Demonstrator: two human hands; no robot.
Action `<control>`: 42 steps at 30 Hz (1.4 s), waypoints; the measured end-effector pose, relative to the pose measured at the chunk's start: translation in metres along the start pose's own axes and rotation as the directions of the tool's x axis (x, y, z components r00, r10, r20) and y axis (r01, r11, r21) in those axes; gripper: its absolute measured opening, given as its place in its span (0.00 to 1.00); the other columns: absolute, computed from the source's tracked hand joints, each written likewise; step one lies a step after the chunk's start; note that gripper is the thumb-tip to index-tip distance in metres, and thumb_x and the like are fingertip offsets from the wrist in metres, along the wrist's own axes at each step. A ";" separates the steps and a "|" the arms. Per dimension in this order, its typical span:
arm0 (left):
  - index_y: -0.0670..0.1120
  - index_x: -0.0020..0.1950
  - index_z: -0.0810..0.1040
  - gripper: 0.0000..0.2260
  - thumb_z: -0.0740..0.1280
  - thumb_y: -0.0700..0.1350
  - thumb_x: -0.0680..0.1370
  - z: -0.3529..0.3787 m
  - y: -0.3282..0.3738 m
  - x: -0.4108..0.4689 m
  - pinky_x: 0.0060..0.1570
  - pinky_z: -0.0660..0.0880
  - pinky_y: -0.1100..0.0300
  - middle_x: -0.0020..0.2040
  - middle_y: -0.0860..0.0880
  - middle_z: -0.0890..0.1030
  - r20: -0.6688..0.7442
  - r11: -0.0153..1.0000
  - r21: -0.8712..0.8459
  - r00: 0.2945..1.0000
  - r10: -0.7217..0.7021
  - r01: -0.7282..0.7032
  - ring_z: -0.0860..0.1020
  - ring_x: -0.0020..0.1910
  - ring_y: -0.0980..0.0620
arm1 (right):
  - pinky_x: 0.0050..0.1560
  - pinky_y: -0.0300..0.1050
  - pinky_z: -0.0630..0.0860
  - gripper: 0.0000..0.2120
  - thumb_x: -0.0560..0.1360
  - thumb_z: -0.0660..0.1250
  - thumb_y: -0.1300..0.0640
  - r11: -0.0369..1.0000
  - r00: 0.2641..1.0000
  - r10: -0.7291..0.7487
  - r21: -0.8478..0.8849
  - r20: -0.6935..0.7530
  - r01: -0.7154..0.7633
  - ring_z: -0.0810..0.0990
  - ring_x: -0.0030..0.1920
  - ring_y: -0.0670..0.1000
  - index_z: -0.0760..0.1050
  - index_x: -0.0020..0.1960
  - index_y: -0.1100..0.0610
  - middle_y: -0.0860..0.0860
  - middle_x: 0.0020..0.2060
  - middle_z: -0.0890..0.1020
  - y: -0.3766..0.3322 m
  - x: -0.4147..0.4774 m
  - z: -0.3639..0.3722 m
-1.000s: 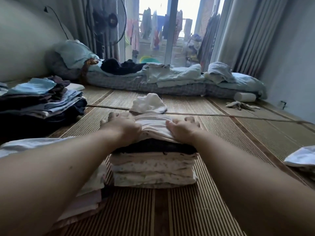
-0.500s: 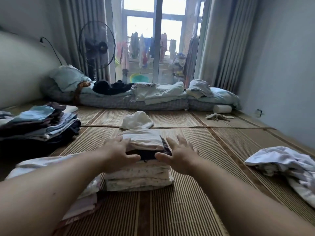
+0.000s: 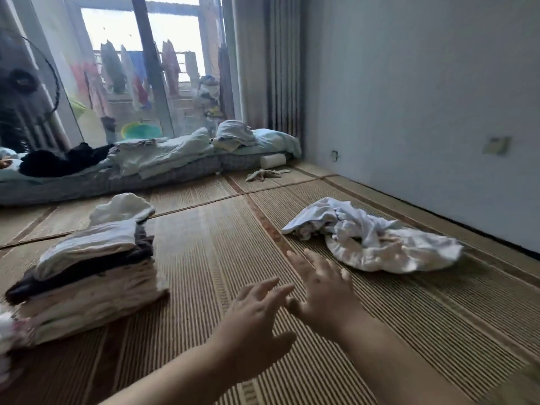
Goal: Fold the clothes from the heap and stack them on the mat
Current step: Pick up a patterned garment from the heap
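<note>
mat (image 3: 204,258): woven floor mat, under both hands and everything below.

stack (image 3: 87,273): folded clothes, pale piece on top with a dark one under it. Sits well off to the left of both hands, nothing touching it.

heap (image 3: 374,244): crumpled white clothes lying on the mat, ahead and to the right of the hands. Its long axis runs roughly across the reach, far-left end to near-right end. The near-left edge is the closest part to the grip.

right hand (image 3: 324,293): fingers spread and straight, holding nothing. It's the nearer hand, with fingertips close to the heap's near edge but apart from it.

left hand (image 3: 254,323): also splayed and empty, just beside the right hand, behind and to its left, so further from the heap.

Judgement: next move is a forward-right reach, with the right hand landing first on the heap's near-left end.

Change vs 0.5 s ago: both hands were at the sides of the stack; now they're off it and swung right towards the heap. The view turned right too, and the stack looks unchanged.
</note>
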State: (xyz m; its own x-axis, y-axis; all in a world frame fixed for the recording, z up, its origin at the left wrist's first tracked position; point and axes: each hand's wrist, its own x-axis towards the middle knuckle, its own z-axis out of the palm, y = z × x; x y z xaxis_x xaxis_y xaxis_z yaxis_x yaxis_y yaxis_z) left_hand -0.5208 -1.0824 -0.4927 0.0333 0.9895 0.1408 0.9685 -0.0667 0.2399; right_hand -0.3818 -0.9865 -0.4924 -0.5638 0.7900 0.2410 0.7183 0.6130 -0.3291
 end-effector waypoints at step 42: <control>0.51 0.44 0.73 0.10 0.61 0.55 0.69 -0.133 -0.047 -0.204 0.55 0.70 0.58 0.43 0.52 0.78 0.511 0.893 0.399 0.859 -0.027 -0.210 0.74 0.52 0.53 | 0.40 0.45 0.70 0.09 0.72 0.66 0.49 0.806 0.743 -0.552 0.013 0.378 0.592 0.73 0.41 0.53 0.67 0.47 0.48 0.47 0.37 0.73 -0.136 -0.072 -0.043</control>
State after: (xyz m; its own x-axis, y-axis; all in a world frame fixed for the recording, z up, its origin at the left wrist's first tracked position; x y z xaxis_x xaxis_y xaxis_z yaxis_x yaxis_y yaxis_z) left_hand -0.6057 -1.2978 -0.4046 0.1289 0.9173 -0.3768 0.9560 -0.2160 -0.1988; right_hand -0.4214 -1.1267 -0.4255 -0.9697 0.2439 0.0162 0.2396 0.9615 -0.1345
